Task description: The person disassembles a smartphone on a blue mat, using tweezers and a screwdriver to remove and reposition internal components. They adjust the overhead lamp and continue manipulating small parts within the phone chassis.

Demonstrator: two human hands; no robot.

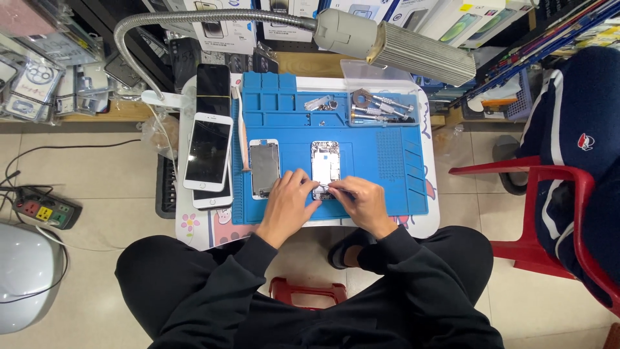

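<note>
An opened phone body (324, 165) lies face-down on a blue work mat (387, 168), its inner parts showing. My left hand (289, 201) rests on the mat at the phone's lower left edge, fingers touching it. My right hand (361, 199) holds a thin metal tool (337, 188), whose tip points at the phone's lower end. A detached screen panel (264, 168) lies just left of the phone.
Two white phones (208, 152) are stacked at the left of the small white table (194, 226), a black phone (213, 81) behind them. Screwdrivers (381, 106) and small parts (320, 103) lie at the mat's top. A gooseneck lamp (394, 45) hangs overhead. A red chair (549, 194) stands right, a power strip (42, 210) left.
</note>
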